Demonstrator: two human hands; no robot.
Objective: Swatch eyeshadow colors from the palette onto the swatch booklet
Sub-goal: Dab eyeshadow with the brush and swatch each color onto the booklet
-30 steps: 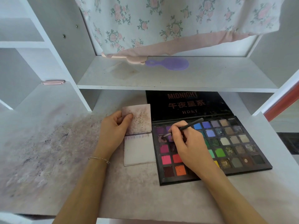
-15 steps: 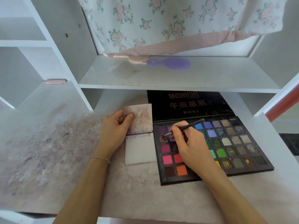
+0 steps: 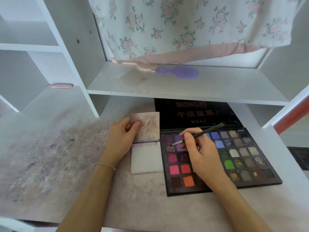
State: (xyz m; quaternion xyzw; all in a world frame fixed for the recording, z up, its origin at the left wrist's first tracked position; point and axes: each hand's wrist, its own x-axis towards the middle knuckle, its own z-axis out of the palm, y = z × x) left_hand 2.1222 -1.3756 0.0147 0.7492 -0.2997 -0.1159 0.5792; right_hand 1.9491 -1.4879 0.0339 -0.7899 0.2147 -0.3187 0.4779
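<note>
Our right hand [image 3: 203,158] pinches the brush [image 3: 199,134], tip down-left on a palette [image 3: 222,158] pan, handle up-right. Left hand [image 3: 122,139] grips the booklet [image 3: 147,144] cover on the desk [image 3: 66,164].

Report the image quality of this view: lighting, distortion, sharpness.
Head view: soft, even daylight with no harsh glare; wide-angle lens bows the shelf edges and uprights; palette pans and lid lettering read sharp; brush tip slightly soft.
</note>
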